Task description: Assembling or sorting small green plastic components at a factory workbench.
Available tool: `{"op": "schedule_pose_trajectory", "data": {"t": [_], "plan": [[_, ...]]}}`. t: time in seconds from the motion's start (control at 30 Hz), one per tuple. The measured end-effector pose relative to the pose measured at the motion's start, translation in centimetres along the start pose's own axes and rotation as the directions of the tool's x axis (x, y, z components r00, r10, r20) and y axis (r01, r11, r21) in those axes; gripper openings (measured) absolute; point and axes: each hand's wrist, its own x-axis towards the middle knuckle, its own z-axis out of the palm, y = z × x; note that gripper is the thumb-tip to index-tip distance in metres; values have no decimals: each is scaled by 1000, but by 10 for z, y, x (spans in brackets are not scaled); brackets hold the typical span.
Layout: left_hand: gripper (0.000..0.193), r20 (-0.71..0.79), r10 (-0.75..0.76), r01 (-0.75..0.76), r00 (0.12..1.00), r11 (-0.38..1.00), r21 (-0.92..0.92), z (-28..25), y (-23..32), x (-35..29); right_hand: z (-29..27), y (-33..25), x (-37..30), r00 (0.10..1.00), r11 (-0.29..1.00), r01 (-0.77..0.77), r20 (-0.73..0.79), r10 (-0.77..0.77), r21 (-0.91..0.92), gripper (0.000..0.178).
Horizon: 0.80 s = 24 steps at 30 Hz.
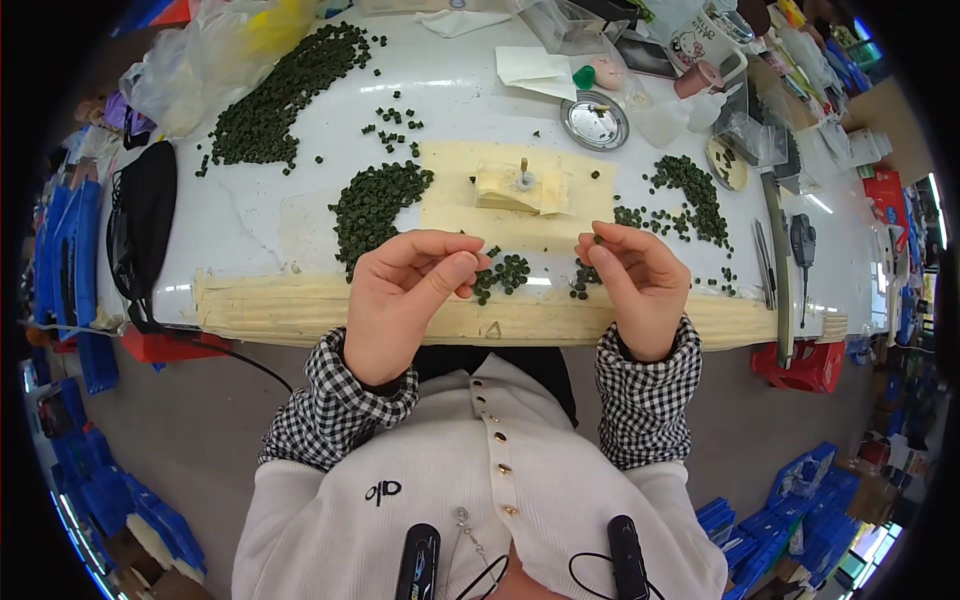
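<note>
Both hands are raised over the near edge of the table, fingers pinched. My left hand [405, 300] has thumb and index finger close together; what they hold, if anything, is hidden. Between the fingertips of my right hand [645, 290] a small dark green piece [598, 239] partly shows. Just beyond, a cream-coloured block [510, 188] with a short upright metal pin [523, 172] sits on a yellowish taped patch [450, 165]. Loose dark green pieces [508, 272] lie between my hands. A denser pile [375, 205] is beyond my left hand, another pile [695, 195] beyond my right.
A large green heap [290, 95] spreads at the far left beside clear plastic bags [190, 80]. A round metal dish [595, 121], white paper [537, 70] and a cup [700, 45] stand at the far right. Tweezers [764, 262] lie at right. Yellowish tape [270, 305] covers the front edge.
</note>
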Motion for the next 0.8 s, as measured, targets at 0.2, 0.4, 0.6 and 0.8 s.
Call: {"op": "schedule_pose_trajectory", "data": {"t": [0.2, 0.4, 0.6, 0.8], "plan": [[23, 61, -131, 136, 989, 988, -79, 6, 2, 11, 7, -15, -1, 979, 968, -142, 177, 106, 209, 21], [22, 112, -147, 161, 983, 978, -129, -4, 1, 13, 29, -8, 3, 967, 935, -146, 247, 66, 323, 19], [17, 92, -150, 165, 984, 968, -187, -12, 6, 12, 51, -15, 5, 957, 926, -231, 241, 161, 298, 18], [17, 115, -144, 163, 983, 970, -181, -14, 2, 13, 51, -12, 6, 959, 918, -218, 249, 138, 330, 18]]}}
